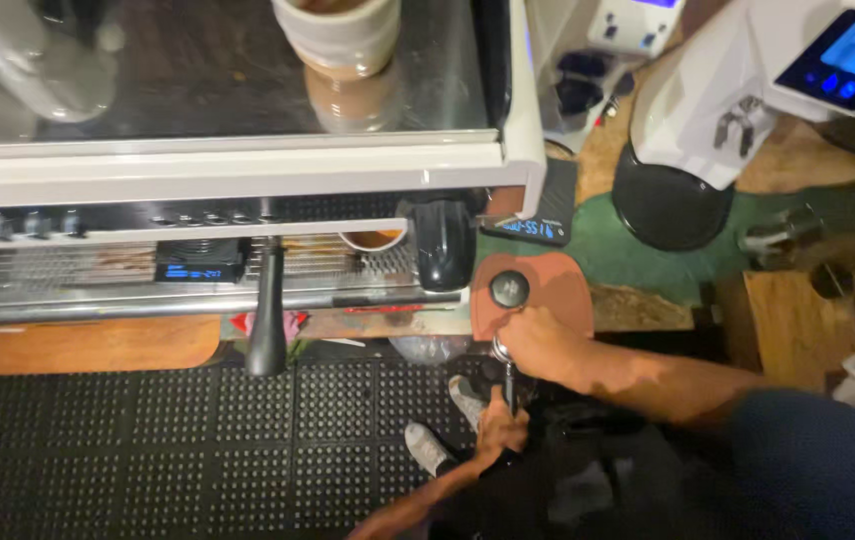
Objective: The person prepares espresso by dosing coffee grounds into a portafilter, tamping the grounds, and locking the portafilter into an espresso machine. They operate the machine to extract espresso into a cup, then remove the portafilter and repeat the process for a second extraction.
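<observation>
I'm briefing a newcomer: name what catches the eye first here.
First, the two hands at centre: the right hand presses down over a portafilter at the edge of a brown tamping mat, while the left hand holds its handle. Behind looms the white espresso machine, and at top right a white grinder.

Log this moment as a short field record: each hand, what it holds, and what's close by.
right hand: pressing down over a metal basket at the edge of the brown mat
left hand: gripping the dark portafilter handle
on mat: round black tamper
left of mat: espresso machine
behind mat: white grinder
floor: black rubber matting
</observation>
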